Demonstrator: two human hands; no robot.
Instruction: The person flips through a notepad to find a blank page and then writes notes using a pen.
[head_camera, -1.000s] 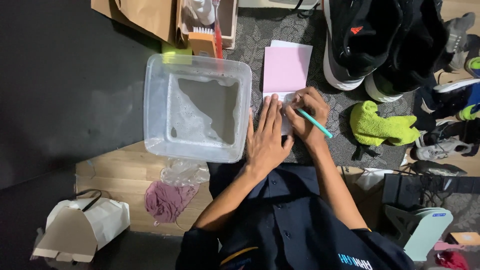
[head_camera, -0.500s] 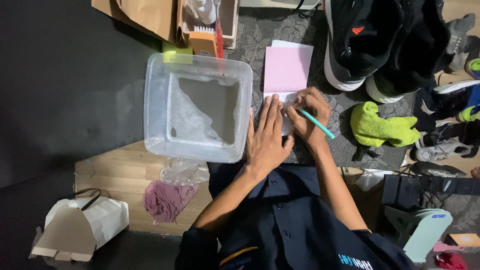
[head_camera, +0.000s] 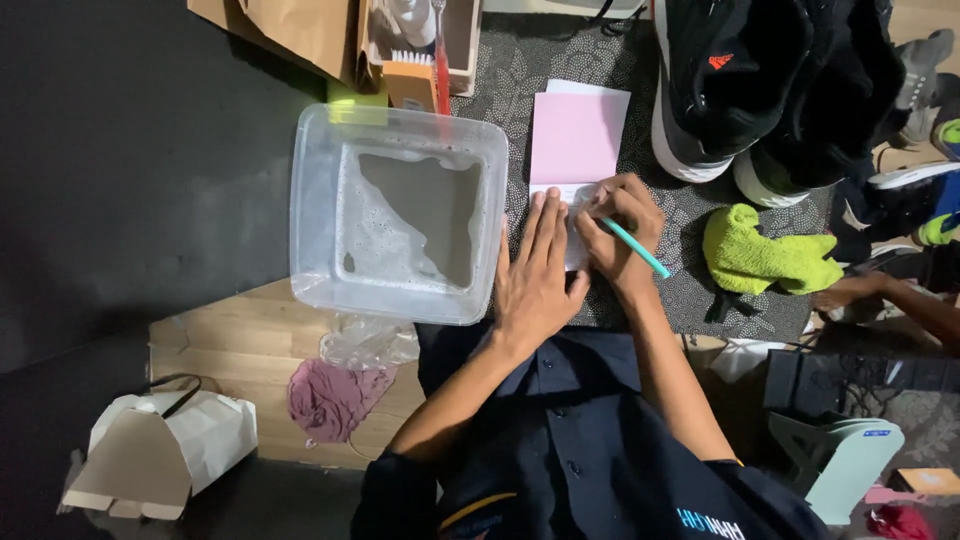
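Observation:
My right hand (head_camera: 620, 235) grips a turquoise pen (head_camera: 637, 248) with its tip on a white sheet (head_camera: 560, 192) that lies on the patterned floor mat. My left hand (head_camera: 535, 275) lies flat, fingers together, pressing down the sheet's left part. A pink paper (head_camera: 577, 135) rests just beyond the white sheet, on top of another white sheet. Left of my hands stands a clear plastic tub (head_camera: 400, 210) with soapy water in it.
Black sneakers (head_camera: 760, 80) and a yellow-green cloth (head_camera: 765, 255) lie to the right. A mauve cloth (head_camera: 330, 395) and crumpled plastic sit on the wooden board below the tub. A white paper box (head_camera: 160, 450) is at lower left; brown bags and a brush box are at the top.

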